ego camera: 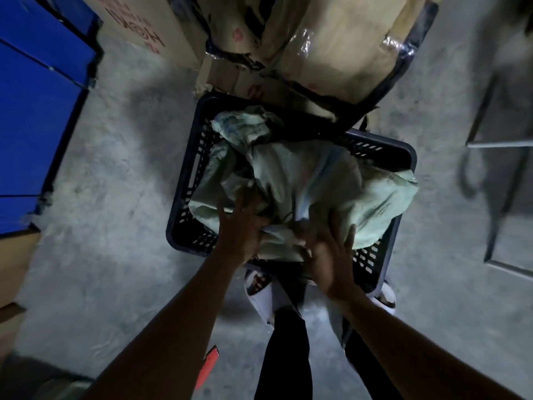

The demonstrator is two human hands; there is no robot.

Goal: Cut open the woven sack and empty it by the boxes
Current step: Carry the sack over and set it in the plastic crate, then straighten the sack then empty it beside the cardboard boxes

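Note:
A pale green woven sack [311, 180] lies crumpled in a dark slatted plastic crate [184, 180] on the floor in front of me. My left hand [242, 226] rests on the sack's near left side with its fingers pressing into the fabric. My right hand [328, 255] lies on the sack's near edge, fingers spread over the cloth. The picture is blurred, so whether either hand grips the fabric is unclear. Taped cardboard boxes [331, 44] stand right behind the crate.
Blue panels [34, 111] and more cardboard [14, 264] line the left side. A metal frame [496, 145] stands at the right. A red-orange object [209, 362] shows beneath my left forearm. My feet in white slippers [259, 290] stand at the crate's near edge on bare concrete.

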